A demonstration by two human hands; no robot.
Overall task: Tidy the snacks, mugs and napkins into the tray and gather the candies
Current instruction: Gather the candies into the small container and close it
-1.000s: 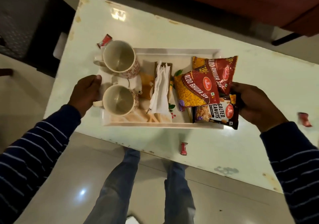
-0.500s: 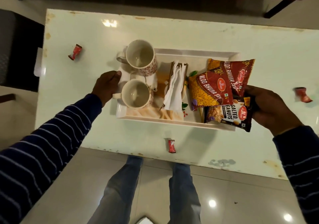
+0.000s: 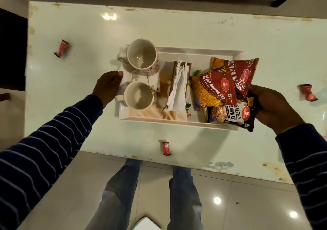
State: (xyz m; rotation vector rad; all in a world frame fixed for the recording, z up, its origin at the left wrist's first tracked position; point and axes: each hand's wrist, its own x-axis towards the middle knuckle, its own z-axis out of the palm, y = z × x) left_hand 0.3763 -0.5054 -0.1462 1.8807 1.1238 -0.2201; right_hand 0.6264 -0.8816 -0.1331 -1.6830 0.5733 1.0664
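Both hands clasp the tray's (image 3: 177, 50) short ends: left hand (image 3: 108, 86) curled over the rim beside the mugs (image 3: 141, 56), right hand (image 3: 272, 105) around the end under the snack packets (image 3: 214, 89). Loaded, likely heavy; mugs breakable, packets slippery. Three light candies (image 3: 166, 148) lie outside both grips.

Pale table (image 3: 194, 26), worn and stained at edges. White tray (image 3: 177, 121) sits mid-table. Three red candies directly on tabletop: far left (image 3: 61, 48), near edge (image 3: 166, 148), right (image 3: 307, 92), wrapper print unreadable.
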